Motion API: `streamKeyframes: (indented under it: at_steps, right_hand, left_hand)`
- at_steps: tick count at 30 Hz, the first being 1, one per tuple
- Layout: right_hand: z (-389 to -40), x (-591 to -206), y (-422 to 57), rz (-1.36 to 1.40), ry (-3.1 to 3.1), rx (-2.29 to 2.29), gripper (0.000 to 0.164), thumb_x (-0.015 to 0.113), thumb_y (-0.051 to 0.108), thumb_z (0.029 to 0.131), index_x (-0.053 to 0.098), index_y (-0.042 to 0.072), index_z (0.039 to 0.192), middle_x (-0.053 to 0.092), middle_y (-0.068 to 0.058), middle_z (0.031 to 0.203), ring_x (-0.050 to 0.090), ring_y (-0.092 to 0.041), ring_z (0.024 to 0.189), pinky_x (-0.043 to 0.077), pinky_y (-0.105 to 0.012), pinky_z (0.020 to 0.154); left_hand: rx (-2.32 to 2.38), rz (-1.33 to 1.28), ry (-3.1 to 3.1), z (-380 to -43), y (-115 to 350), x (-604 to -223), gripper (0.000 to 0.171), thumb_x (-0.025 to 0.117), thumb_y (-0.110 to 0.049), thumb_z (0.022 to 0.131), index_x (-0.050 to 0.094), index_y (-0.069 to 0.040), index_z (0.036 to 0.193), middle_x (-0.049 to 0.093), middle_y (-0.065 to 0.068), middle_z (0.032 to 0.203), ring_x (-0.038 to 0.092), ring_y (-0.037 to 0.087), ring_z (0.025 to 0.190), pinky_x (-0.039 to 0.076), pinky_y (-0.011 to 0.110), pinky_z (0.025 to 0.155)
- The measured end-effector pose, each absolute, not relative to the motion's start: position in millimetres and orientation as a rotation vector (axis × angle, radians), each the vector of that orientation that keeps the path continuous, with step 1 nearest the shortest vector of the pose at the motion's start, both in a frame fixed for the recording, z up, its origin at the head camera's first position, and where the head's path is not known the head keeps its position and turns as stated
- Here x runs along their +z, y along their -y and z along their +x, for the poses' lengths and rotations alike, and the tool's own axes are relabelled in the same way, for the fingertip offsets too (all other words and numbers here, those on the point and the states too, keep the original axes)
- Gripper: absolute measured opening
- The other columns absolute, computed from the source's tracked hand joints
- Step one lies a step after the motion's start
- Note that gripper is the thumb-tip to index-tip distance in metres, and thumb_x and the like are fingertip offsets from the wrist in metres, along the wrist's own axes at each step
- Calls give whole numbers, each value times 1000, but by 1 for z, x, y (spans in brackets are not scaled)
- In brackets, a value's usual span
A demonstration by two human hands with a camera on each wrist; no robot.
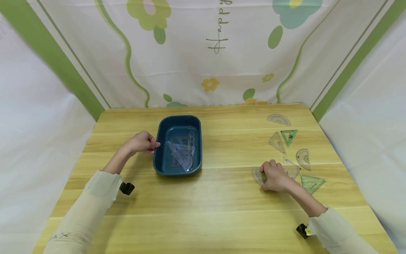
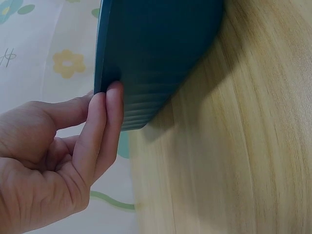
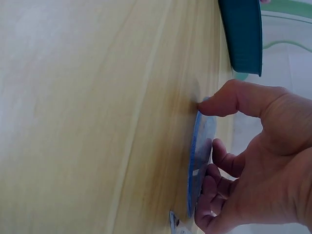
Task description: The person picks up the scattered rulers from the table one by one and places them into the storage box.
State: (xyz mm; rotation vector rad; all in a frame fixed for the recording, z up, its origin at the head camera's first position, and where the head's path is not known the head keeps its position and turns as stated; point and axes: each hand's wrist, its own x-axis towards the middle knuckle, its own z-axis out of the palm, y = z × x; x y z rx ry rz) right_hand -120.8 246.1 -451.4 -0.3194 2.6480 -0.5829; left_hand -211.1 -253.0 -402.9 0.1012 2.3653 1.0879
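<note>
My left hand pinches the left rim of a dark blue rectangular plastic tray, thumb on the rim and fingers against the outer wall. Inside the tray lie several clear plastic drawing tools, overlapping, so their separate shapes are hard to tell. On the right, my right hand grips a clear protractor by its ends, between thumb and fingers. In the right wrist view this protractor stands close to the tabletop; whether it touches is unclear.
Around the right hand lie a clear set square, a green set square and a protractor. Farther back are another clear set square, a darker green one and a protractor. A flowered cloth hangs behind the wooden table.
</note>
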Motion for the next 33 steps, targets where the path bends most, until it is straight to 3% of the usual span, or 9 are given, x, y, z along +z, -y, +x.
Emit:
streamKeyframes:
  at_steps: [4, 8, 11, 19, 23, 28, 33]
  right_hand:
    - [-121, -452, -245, -325, -2654, -584, 58, 82, 11, 70, 45, 6, 115, 45, -18, 111, 39, -36, 99, 36, -51, 75]
    - [-117, -449, -246, -347, -2720, -530, 73, 85, 14, 72, 43, 3, 130, 50, -25, 121, 47, -44, 107, 42, -59, 76]
    - [-112, -446, -247, -375, -2790, -439, 77, 89, 22, 72, 47, 0, 133, 53, -28, 124, 51, -48, 110, 45, -65, 75]
    - [-114, -446, -246, -446, -2831, -413, 58, 89, 21, 74, 57, -2, 117, 61, -19, 106, 60, -36, 96, 52, -49, 73]
    - [-122, -446, -249, -430, -2721, -508, 49, 88, 19, 75, 57, 1, 108, 57, -15, 99, 54, -28, 86, 47, -40, 69]
    - [-126, -449, -252, -427, -2653, -563, 32, 86, 16, 77, 58, 9, 88, 50, -6, 89, 41, -19, 76, 34, -31, 64]
    - [-130, -449, -254, -463, -2641, -671, 15, 76, 9, 87, 61, 9, 88, 56, -2, 80, 46, -14, 70, 39, -26, 62]
  left_hand:
    - [1072, 98, -2373, -211, 254, -403, 26, 55, -10, 103, 63, 2, 81, 62, 6, 82, 61, 14, 64, 60, 35, 72]
    - [1067, 97, -2367, -212, 253, -403, 27, 55, -11, 103, 62, 2, 80, 61, 4, 78, 60, 14, 63, 60, 34, 71]
    - [1053, 104, -2376, -213, 251, -403, 28, 56, -13, 103, 62, 2, 79, 60, 4, 73, 60, 15, 62, 60, 33, 70]
    - [1040, 106, -2384, -214, 252, -402, 28, 56, -12, 103, 62, 3, 80, 59, 4, 72, 60, 15, 63, 60, 33, 70]
    - [1056, 96, -2370, -213, 252, -402, 28, 55, -11, 103, 62, 3, 79, 60, 5, 76, 60, 15, 64, 60, 35, 71]
    - [1044, 99, -2377, -212, 251, -402, 28, 56, -14, 103, 63, 3, 82, 59, 4, 70, 61, 15, 62, 60, 34, 70]
    - [1053, 90, -2378, -212, 252, -402, 28, 56, -12, 103, 63, 3, 81, 61, 4, 73, 62, 16, 63, 60, 35, 70]
